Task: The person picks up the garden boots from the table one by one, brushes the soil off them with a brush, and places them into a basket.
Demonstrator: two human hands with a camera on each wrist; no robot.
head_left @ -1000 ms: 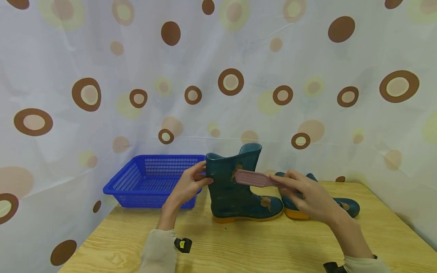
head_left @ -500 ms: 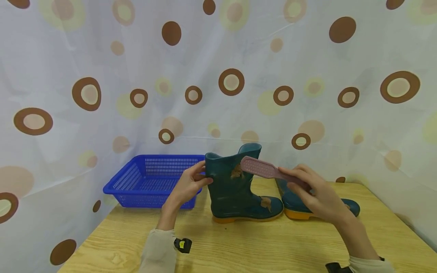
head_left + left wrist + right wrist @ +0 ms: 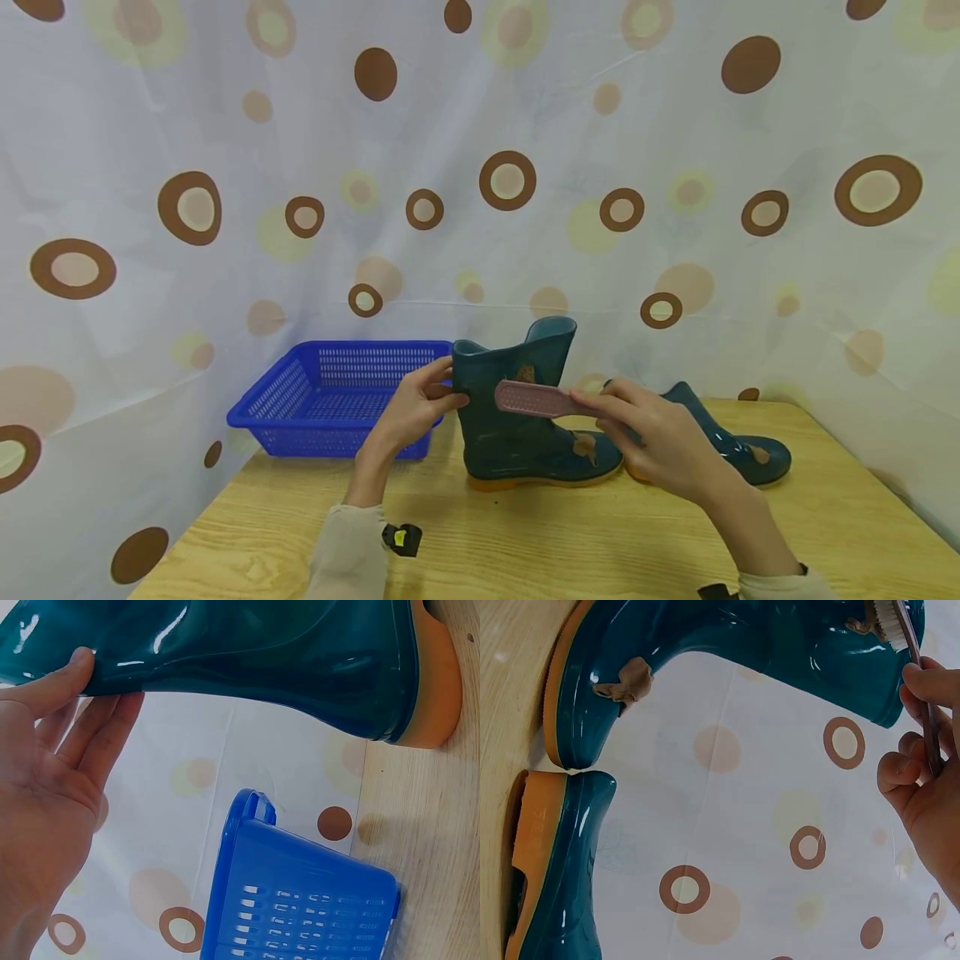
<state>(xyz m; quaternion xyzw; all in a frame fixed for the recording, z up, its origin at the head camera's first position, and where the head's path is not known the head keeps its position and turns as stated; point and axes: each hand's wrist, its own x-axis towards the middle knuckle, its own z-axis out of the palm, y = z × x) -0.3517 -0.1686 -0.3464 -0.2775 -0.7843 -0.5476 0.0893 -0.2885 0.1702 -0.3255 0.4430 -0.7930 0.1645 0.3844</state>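
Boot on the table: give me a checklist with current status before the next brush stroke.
1. Upright boot stands on its sole on the table: ok.
2. Left hand grips the boot's shaft at the back rim: ok.
3. Right hand holds the pink brush by its handle: ok.
4. Bristles touch the shaft, seen in the right wrist view: ok.
5. Brown smear on the toe cleaned off: not ok.
6. Second boot, lying behind the right hand, free of dirt: cannot tell.

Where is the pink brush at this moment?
In the head view, the pink brush lies against the side of the upright boot at table centre, held by the right hand, right of the blue basket.
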